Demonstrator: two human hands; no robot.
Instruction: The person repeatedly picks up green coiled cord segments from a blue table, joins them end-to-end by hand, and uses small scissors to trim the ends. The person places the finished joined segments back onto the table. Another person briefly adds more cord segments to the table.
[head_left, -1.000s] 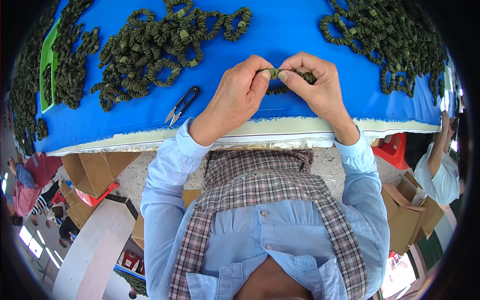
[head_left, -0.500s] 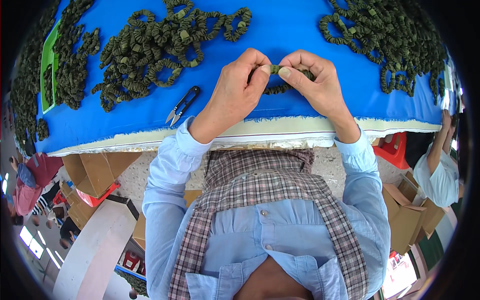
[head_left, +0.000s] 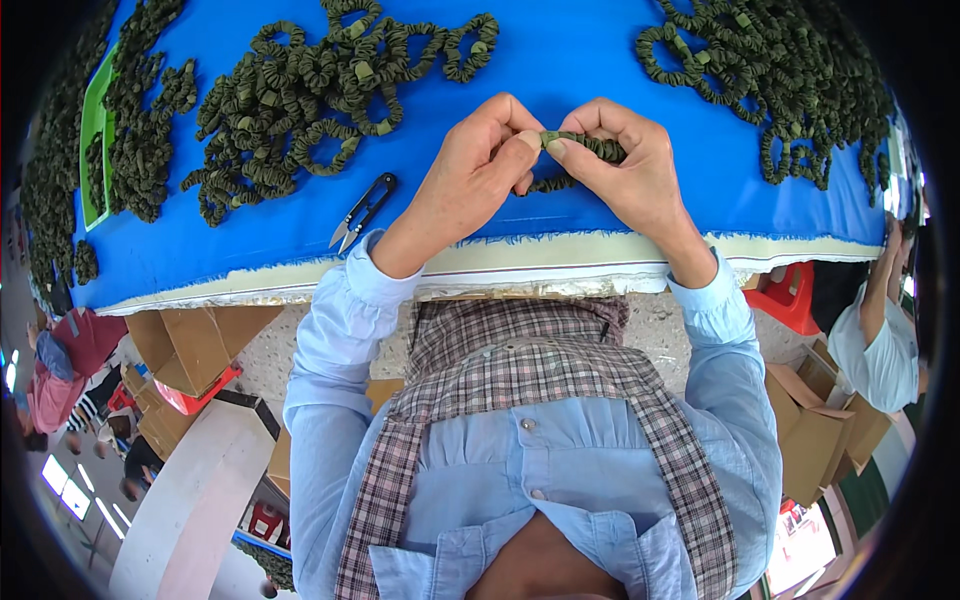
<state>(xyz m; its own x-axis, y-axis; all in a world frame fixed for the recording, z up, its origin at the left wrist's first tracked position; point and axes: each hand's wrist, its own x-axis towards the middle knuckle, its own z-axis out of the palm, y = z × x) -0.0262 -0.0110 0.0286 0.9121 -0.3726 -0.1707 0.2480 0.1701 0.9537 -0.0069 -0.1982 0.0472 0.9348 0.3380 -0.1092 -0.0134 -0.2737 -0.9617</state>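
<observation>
A dark green gathered hair scrunchie [head_left: 597, 147] is stretched between my two hands above the blue cloth. My left hand [head_left: 475, 170] pinches one part of it between thumb and forefinger, closed. Close beside it, my right hand [head_left: 625, 165] grips the scrunchie with its thumb pressed on top. The lower part of the loop shows under the fingers; the rest is hidden by my hands. A pair of thread snips [head_left: 364, 212] with black handles lies on the cloth to the left of my left wrist.
A heap of green scrunchies [head_left: 290, 100] lies at the left, and another pile [head_left: 780, 80] at the right. Further left stands a bright green tray [head_left: 92, 130] among more scrunchies. The blue-covered table [head_left: 560, 50] ends at a frayed front edge. Cardboard boxes [head_left: 190, 345] stand below.
My fingers have shifted slightly on the scrunchie. The left fingertips have curled lower, and the right thumb has moved a little to the left. The view has barely shifted.
</observation>
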